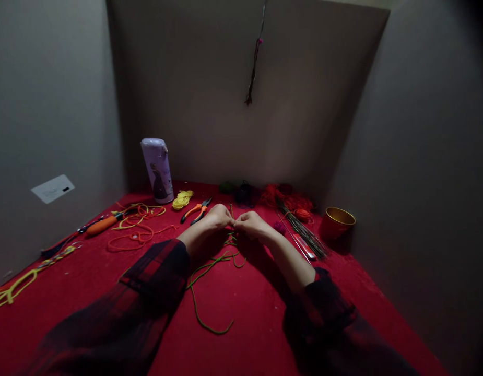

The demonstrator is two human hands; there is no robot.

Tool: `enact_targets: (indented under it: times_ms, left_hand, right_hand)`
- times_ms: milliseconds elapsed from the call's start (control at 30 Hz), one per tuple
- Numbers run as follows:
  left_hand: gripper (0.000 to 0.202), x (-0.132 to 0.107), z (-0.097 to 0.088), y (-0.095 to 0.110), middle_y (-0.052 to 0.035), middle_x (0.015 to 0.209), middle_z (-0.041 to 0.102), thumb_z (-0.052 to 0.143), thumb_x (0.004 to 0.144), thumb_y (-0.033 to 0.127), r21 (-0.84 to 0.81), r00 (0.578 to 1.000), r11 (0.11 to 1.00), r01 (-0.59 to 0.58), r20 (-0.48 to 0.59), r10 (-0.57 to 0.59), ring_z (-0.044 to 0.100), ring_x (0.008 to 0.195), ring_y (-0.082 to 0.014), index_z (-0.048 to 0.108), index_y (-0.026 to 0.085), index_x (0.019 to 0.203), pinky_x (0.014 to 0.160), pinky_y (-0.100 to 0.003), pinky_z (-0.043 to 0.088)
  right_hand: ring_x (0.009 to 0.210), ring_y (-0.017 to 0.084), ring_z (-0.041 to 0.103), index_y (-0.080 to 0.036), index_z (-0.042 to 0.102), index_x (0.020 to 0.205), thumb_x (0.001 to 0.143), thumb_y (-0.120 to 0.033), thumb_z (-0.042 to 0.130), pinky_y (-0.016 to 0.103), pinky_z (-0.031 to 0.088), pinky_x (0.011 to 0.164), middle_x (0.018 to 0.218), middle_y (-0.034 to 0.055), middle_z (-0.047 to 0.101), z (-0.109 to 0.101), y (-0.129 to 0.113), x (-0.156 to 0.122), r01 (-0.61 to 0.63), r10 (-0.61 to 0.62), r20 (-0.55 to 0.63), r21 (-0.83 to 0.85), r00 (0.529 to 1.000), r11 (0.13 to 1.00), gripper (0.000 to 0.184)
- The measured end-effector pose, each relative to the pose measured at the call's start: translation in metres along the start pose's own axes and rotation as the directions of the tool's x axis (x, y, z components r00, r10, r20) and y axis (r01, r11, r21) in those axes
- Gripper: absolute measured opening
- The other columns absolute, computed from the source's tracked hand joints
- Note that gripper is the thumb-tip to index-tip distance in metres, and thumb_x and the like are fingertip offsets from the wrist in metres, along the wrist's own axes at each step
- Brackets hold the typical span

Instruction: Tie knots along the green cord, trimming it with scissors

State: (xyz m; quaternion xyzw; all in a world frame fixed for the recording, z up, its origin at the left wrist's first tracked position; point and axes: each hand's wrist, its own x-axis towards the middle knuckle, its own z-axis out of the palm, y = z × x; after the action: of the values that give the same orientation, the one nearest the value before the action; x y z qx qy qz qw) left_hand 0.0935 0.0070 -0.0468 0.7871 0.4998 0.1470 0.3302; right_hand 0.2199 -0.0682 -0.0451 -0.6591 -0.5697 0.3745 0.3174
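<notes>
- Fingers (pixel 231 223) of the left hand (pixel 218 216) and right hand (pixel 251 224) are pinched together, clamped on the far end of a green cord (pixel 191 285), tips nearly meeting.
- A knotted stretch of the cord lies just on the near side of the fingertips; loose strands trail nearer and to the left over the red desk (pixel 257 318), one curling back right.
- Past the fingertips on the far side, a short thin strand (pixel 231 210) shows between the hands.
- Just left of the left hand are pliers (pixel 191 211) with orange and black handles; farther left, yellow yarn (pixel 183 200) and an upright purple container (pixel 158 169).
- Well left, orange cord (pixel 152 233) spreads loosely near an orange handle (pixel 100 225).
- Right of the right hand sit a magenta ball (pixel 279 227), a bundle of thin sticks (pixel 304 230) and a bowl (pixel 337 224).
- Dark yarn (pixel 244 193) lies at the far edge.
</notes>
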Motion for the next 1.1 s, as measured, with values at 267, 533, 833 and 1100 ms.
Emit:
enact_targets:
  times_ms: [267, 533, 833, 1100]
  left_hand:
    - [0.027, -0.002, 0.005, 0.001, 0.0063, 0.036, 0.035, 0.059, 0.074, 0.017, -0.136, 0.991, 0.982, 0.131, 0.054, -0.124, 0.03, 0.036, -0.0064, 0.047, 0.016, 0.05, 0.04, -0.023, 0.02]
    - [0.029, 0.003, 0.009, -0.002, 0.0048, 0.041, 0.04, 0.052, 0.081, 0.018, -0.474, 0.954, 0.84, 0.264, 0.258, -0.154, 0.032, 0.035, -0.005, 0.043, 0.016, 0.053, 0.041, -0.02, 0.027]
    - [0.029, 0.007, 0.012, -0.009, 0.0067, 0.04, 0.035, 0.053, 0.082, 0.028, -0.426, 0.964, 0.879, 0.216, 0.237, -0.122, 0.025, 0.032, -0.0045, 0.045, 0.016, 0.056, 0.037, -0.02, 0.018]
    - [0.022, -0.008, 0.007, 0.0, 0.0068, 0.037, 0.036, 0.049, 0.074, 0.01, -0.396, 0.985, 0.912, 0.105, 0.169, -0.04, 0.023, 0.03, -0.0043, 0.045, 0.016, 0.053, 0.035, -0.022, 0.014]
  right_hand:
    - [0.035, 0.004, 0.029, -0.014, 0.055, 0.059, 0.075, -0.025, 0.061, 0.02, 0.019, 0.036, 0.045, -0.0048, 0.046, -0.018, 0.001, 0.0, 0.101, -0.109, 0.214, 0.05, 0.971, 0.994, 0.019]
    - [0.043, 0.007, 0.042, -0.013, 0.065, 0.062, 0.072, -0.028, 0.065, 0.02, 0.028, 0.04, 0.051, -0.0001, 0.056, -0.021, -0.009, -0.015, 0.28, -0.177, 0.552, -0.107, 0.815, 0.954, 0.018]
    - [0.04, 0.006, 0.037, -0.013, 0.053, 0.066, 0.089, -0.03, 0.049, 0.019, 0.021, 0.036, 0.053, 0.0007, 0.049, -0.016, -0.005, 0.003, -0.063, 0.099, -0.11, 0.298, 0.989, 0.953, 0.03]
    - [0.04, 0.004, 0.038, -0.011, 0.053, 0.072, 0.09, -0.016, 0.043, 0.015, 0.016, 0.034, 0.057, 0.0011, 0.053, 0.007, 0.001, 0.009, -0.204, 0.089, 0.22, 0.582, 0.971, 0.787, 0.021]
